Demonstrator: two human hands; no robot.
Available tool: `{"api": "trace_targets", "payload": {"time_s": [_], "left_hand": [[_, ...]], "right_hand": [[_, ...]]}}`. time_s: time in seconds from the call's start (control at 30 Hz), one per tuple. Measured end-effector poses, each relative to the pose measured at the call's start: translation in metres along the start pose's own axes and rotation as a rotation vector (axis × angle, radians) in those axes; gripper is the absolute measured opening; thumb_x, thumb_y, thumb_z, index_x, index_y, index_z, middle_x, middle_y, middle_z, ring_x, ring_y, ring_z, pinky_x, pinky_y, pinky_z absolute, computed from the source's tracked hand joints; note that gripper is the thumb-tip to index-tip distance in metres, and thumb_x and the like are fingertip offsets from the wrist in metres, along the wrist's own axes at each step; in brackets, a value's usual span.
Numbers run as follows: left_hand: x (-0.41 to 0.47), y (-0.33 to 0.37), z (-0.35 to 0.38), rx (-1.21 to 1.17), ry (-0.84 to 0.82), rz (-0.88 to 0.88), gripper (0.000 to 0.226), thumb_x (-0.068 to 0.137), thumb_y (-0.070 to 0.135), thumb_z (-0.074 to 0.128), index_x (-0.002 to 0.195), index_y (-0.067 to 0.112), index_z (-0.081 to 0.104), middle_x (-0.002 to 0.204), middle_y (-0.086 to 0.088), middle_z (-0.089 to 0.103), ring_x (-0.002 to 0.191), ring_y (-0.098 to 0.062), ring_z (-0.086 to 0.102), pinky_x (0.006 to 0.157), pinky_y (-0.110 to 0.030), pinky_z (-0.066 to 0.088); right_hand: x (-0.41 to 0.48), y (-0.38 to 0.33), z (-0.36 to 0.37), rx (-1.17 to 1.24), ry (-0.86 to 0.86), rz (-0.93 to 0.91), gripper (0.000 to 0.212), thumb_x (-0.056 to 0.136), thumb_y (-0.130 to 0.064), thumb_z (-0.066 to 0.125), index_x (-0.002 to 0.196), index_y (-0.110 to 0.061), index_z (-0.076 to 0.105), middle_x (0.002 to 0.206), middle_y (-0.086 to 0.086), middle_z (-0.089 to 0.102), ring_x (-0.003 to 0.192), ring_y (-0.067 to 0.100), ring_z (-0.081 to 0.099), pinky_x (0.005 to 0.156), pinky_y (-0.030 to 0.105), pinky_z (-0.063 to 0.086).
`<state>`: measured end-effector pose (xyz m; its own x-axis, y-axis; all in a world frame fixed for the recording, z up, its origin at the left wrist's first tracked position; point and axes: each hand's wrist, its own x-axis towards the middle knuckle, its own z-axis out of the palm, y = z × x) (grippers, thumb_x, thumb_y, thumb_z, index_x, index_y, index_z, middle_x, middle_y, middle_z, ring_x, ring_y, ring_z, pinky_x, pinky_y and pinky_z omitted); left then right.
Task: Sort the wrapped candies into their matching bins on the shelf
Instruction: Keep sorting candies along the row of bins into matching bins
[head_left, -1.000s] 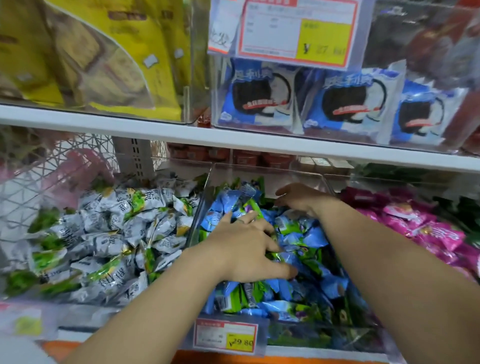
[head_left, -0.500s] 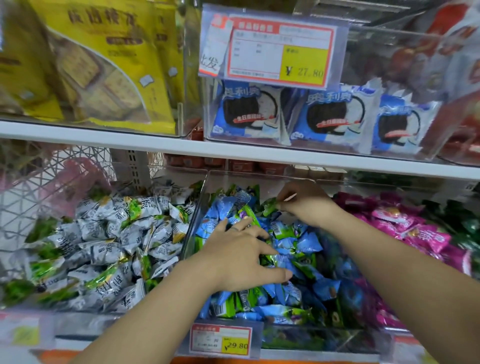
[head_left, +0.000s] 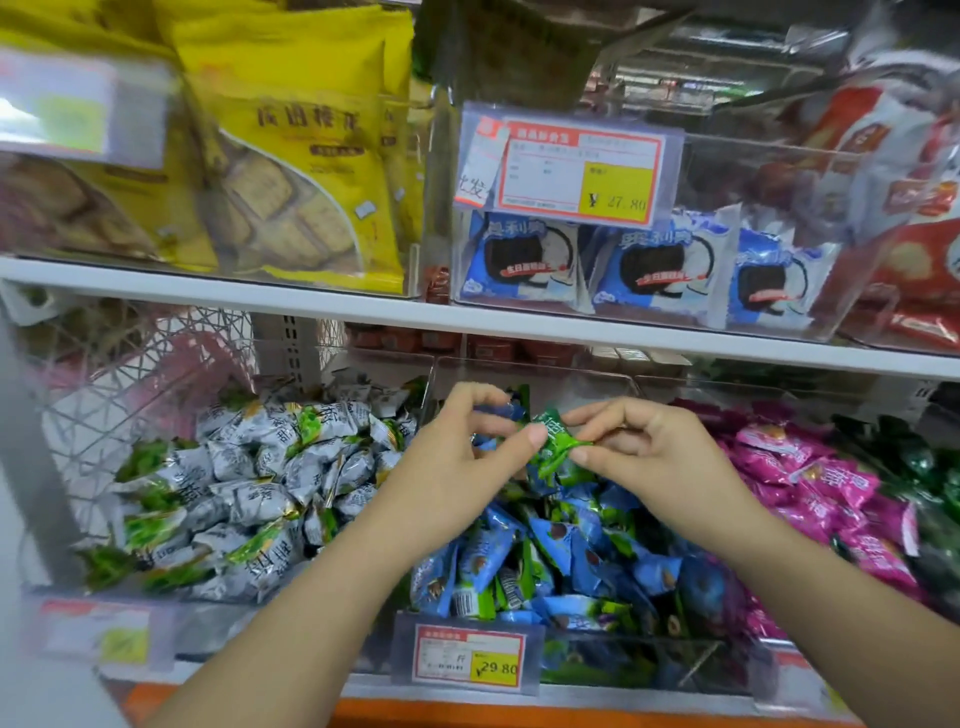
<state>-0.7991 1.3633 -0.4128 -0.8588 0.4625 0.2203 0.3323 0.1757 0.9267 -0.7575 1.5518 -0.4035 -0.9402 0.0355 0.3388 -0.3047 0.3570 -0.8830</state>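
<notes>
Green-wrapped candy sits pinched between both hands, above the far half of the middle bin, the one full of blue-and-green wrappers.

Head view:
- Left hand: thumb tip on the candy's left end, other fingers curled; a blue wrapper shows just behind those fingers. Can't tell if it's held or just part of the pile.
- Right hand: thumb and forefinger closed on the candy's right twist end, remaining fingers loosely bent.
- Silver-and-green candies fill the bin to the left, pink candies the bin to the right, dark green wrappers further right.

Risks, my read:
- Grip is only on the wrapper ends. If one hand lets go early, the candy likely falls back into the blue pile and gets lost among green-tinted wrappers.
- Colour match is ambiguous: green appears in three bins. Wrong-bin drop is plausible if sorted on colour alone.
- Clear divider between left and middle bins is hard to see, so a low sideways move could clip it.

Hard to make out:
- Print on the candy is part covered by the fingers.
- Far-right bin is cut off at the frame edge, contents blurred.
- Left price tag is unreadable; the middle tag hides the bin's near wall.
- Bin depths are hidden under the piles.
</notes>
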Motion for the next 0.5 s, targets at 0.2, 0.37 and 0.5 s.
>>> {"api": "trace_targets", "payload": {"time_s": [0.2, 0.37, 0.5], "left_hand": [[-0.005, -0.006, -0.009, -0.097, -0.036, -0.03, 0.03, 0.086, 0.023, 0.067, 0.11, 0.036, 0.053, 0.134, 0.0, 0.049, 0.082, -0.012, 0.071, 0.09, -0.029, 0.053], [-0.004, -0.011, -0.023, -0.063, 0.049, 0.007, 0.031, 0.088, 0.019, 0.066, 0.104, 0.041, 0.051, 0.123, 0.015, 0.05, 0.078, -0.012, 0.071, 0.087, -0.039, 0.055], [-0.006, -0.016, -0.034, 0.067, 0.139, 0.044, 0.033, 0.088, 0.022, 0.067, 0.099, 0.046, 0.046, 0.109, 0.032, 0.044, 0.078, -0.011, 0.069, 0.084, -0.04, 0.055]], "right_hand": [[-0.003, -0.002, 0.023, -0.005, -0.015, 0.005, 0.024, 0.077, 0.007, 0.069, 0.076, -0.017, 0.066, 0.093, -0.008, 0.07, 0.083, 0.006, 0.068, 0.078, 0.021, 0.053], [-0.015, 0.004, 0.03, -0.376, -0.25, 0.021, 0.045, 0.084, -0.036, 0.066, 0.123, -0.049, 0.047, 0.129, -0.03, 0.05, 0.122, -0.01, 0.043, 0.103, 0.021, 0.036], [-0.025, 0.011, 0.034, -0.615, -0.522, 0.047, 0.077, 0.084, -0.063, 0.046, 0.138, -0.059, -0.008, 0.139, -0.045, -0.006, 0.132, -0.02, -0.004, 0.113, 0.017, 0.01]]}}
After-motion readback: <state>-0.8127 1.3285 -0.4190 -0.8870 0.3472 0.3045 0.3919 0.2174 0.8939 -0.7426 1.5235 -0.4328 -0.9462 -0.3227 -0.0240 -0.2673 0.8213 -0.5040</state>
